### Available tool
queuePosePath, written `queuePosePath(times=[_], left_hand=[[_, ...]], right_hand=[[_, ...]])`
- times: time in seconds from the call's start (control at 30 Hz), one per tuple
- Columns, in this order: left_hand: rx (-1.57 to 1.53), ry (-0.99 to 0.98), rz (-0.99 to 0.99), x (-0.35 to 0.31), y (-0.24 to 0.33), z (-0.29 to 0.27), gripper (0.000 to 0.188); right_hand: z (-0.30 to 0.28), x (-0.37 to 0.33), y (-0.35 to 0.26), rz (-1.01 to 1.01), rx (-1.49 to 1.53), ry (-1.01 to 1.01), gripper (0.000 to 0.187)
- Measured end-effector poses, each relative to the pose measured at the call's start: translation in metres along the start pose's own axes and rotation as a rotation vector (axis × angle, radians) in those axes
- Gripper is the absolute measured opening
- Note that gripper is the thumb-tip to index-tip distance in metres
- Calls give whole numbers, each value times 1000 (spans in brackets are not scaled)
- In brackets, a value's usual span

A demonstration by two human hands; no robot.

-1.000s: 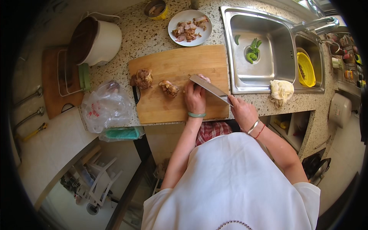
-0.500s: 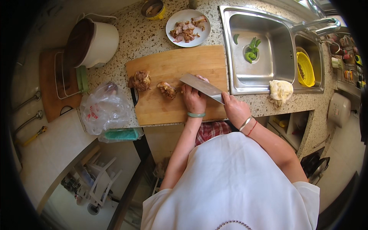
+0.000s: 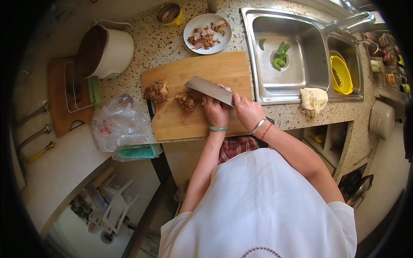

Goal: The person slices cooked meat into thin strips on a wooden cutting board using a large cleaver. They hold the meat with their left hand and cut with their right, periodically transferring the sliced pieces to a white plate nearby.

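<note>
My right hand [image 3: 249, 113] grips a cleaver [image 3: 209, 89], its broad blade slanting up and left across my left hand's fingertips. With curled fingers my left hand [image 3: 216, 112] presses on a piece of meat [image 3: 224, 87] on the wooden cutting board [image 3: 170, 122]. Only a bit of that meat shows past the blade; the rest is hidden. Left of my left hand lies a brown chunk of meat [image 3: 186, 102], and a larger brown chunk [image 3: 157, 91] rests near the board's left edge. Sliced meat [image 3: 204, 38] fills part of a white plate [image 3: 192, 22] beyond the board.
Right of the board is a steel sink [image 3: 292, 81] with green peppers [image 3: 281, 58] in it and a yellow strainer [image 3: 342, 74]. A cloth [image 3: 313, 99] hangs over its front rim. On the left stand a rice cooker [image 3: 116, 52] and a plastic bag [image 3: 120, 124]. A yellow bowl [image 3: 169, 14] sits behind.
The cleaver and my right hand have shifted to the left, so the blade's tip now reaches above the smaller brown chunk. My left hand has barely moved.
</note>
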State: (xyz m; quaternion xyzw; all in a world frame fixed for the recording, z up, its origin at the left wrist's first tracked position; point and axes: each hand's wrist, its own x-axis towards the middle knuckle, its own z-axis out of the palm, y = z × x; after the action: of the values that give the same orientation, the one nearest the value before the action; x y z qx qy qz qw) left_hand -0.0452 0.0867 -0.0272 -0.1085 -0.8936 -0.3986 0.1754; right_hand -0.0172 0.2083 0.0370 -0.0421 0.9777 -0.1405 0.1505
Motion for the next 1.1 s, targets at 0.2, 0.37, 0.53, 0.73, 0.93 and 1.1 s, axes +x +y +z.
queuePosePath(times=[0.2,0.37,0.53,0.73,0.93,1.1], left_hand=[[18,-10,-6,-7,-7,2,27],[39,-35,-51,-10,-11,2,26],[66,-20,-80,-13,-2,-1,23],[-50,26,-172,-14,-5,1,18],[-105,52,-169,-9,-1,-2,14],[-111,12,-247,-15,-8,2,18]], right_hand=[[7,20,-6,-17,29,53,29],[4,23,-3,-42,64,63,27],[0,-7,21,-25,-3,0,26],[-14,-29,42,19,57,-82,13],[-22,-20,47,-27,130,45,12],[-34,-30,29,-7,115,33,12]])
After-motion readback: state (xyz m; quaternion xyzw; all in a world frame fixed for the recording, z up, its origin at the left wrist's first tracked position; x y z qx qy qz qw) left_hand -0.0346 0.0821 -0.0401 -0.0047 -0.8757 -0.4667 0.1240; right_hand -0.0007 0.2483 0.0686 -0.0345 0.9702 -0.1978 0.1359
